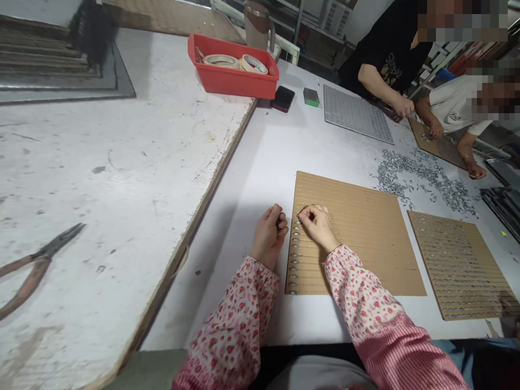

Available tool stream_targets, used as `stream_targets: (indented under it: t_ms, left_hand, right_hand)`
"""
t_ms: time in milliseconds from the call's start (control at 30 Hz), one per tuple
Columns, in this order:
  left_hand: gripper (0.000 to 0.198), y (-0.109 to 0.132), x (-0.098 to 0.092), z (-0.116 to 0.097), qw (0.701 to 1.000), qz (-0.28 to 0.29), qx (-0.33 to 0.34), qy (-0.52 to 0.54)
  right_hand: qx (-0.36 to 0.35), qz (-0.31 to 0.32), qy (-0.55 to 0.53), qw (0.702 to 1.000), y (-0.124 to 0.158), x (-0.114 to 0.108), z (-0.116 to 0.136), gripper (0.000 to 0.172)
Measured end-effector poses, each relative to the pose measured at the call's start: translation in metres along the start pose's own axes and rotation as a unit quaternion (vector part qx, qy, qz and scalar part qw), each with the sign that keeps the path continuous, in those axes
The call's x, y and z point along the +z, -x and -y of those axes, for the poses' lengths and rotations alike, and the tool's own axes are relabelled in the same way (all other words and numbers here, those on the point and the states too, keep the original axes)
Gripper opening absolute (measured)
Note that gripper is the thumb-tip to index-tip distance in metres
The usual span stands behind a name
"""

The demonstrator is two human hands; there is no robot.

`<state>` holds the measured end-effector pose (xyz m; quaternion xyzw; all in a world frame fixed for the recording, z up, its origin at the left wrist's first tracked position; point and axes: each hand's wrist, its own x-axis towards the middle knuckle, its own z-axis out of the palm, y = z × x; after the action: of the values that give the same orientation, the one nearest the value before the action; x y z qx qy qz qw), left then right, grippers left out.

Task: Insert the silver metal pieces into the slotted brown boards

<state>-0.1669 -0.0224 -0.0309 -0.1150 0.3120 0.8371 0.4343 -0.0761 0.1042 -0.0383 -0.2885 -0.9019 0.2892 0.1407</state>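
Metal piece [299, 215], head view: pinched between right hand [320, 225] thumb and fingertips, near left edge of ribbed brown board [357, 238], far end of 1 column of similar pieces [294, 254]. Left hand [268, 235] curled around something dark, can't tell what. Piece probably light, stiff, maybe slippery; best pinched by edges, 2 fingertips.

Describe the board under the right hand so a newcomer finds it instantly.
On the white table, find the ridged brown board beneath the right hand. Only its left edge bears a column of silver pieces; the neighbouring board to its right carries many filled rows.
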Motion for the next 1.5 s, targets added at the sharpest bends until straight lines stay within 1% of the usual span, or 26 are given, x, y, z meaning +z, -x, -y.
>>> stream_targets:
  t_ms: [167,267,333,367,433,467,533,567,633,700,800,900,967,1000,1133,1200,1267,1300,1333,1400,1500]
  left_hand:
    - [0.030,-0.001,-0.001,0.001,1.000,0.012,-0.009,0.014]
    - [0.023,-0.001,-0.002,-0.001,0.999,0.010,-0.025,0.027]
    - [0.021,0.000,-0.002,-0.003,0.999,0.010,-0.029,0.030]
    - [0.021,0.000,-0.002,-0.004,1.000,0.009,-0.020,0.022]
    - [0.024,0.000,-0.002,-0.005,1.000,0.006,-0.001,-0.009]
    - [0.026,0.000,-0.002,-0.005,1.000,0.012,-0.001,-0.028]
    - [0.027,0.001,-0.001,-0.004,0.998,0.024,0.000,-0.064]
    - [0.027,0.002,0.000,-0.004,0.996,0.033,0.001,-0.080]
    - [0.028,0.005,0.001,-0.003,0.993,0.052,0.008,-0.107]
    - [0.030,0.006,0.001,-0.003,0.990,0.062,0.019,-0.127]
    - [0.034,0.007,0.001,-0.004,0.987,0.048,0.027,-0.151]
    - [0.039,0.006,0.002,-0.005,0.986,0.032,0.020,-0.165]
    - [0.042,0.006,0.002,-0.005,0.984,0.031,0.019,-0.172]
    - [0.042,0.006,0.002,-0.004,0.984,0.033,0.020,-0.175]
    - [0.037,0.005,0.002,-0.001,0.986,0.047,0.020,-0.160]
    - [0.029,0.005,0.003,-0.003,0.993,0.032,-0.001,-0.111]
    - [0.015,0.005,0.005,-0.007,0.999,0.000,-0.039,-0.023]
    - [0.006,0.005,0.006,-0.010,0.997,-0.014,-0.070,0.026]
    - [0.007,0.005,0.006,-0.013,0.994,-0.027,-0.081,0.073]
    - [0.019,0.005,0.006,-0.018,0.984,-0.031,-0.094,0.149]
    - [0.021,0.005,0.004,-0.019,0.977,-0.015,-0.086,0.194]
  right_hand:
    - [-0.005,0.021,0.016,1.000,0.001,0.001,0.003,0.014]
    - [0.010,0.008,0.050,0.999,0.002,0.005,0.007,0.015]
    - [0.022,-0.005,0.068,0.997,0.002,0.007,0.010,0.010]
    - [0.027,-0.013,0.068,0.997,0.002,0.008,0.011,0.007]
    - [0.033,-0.026,0.038,0.998,0.001,0.009,0.014,0.006]
    - [0.034,-0.033,0.001,0.999,0.000,0.009,0.015,0.005]
    - [0.027,-0.026,-0.112,0.993,0.000,0.010,0.018,0.008]
    - [0.018,-0.011,-0.178,0.984,0.000,0.011,0.019,0.012]
    - [0.006,0.032,-0.292,0.956,0.002,0.013,0.023,0.023]
    - [0.017,0.058,-0.364,0.929,0.004,0.016,0.027,0.030]
    - [0.057,0.067,-0.434,0.897,0.004,0.018,0.031,0.034]
    - [0.096,0.079,-0.492,0.861,0.003,0.018,0.034,0.038]
    - [0.112,0.079,-0.512,0.848,0.002,0.018,0.034,0.039]
    - [0.115,0.075,-0.514,0.847,0.002,0.019,0.034,0.038]
    - [0.118,0.039,-0.493,0.861,0.000,0.023,0.032,0.035]
    - [0.131,-0.001,-0.481,0.867,-0.001,0.021,0.028,0.032]
    - [0.148,-0.047,-0.456,0.876,-0.003,0.015,0.022,0.031]
    - [0.152,-0.060,-0.435,0.885,-0.004,0.012,0.018,0.030]
    - [0.149,-0.061,-0.404,0.901,-0.004,0.008,0.014,0.029]
    - [0.128,-0.039,-0.332,0.934,-0.005,0.002,0.006,0.027]
    - [0.080,-0.020,-0.195,0.977,-0.002,-0.001,-0.002,0.025]
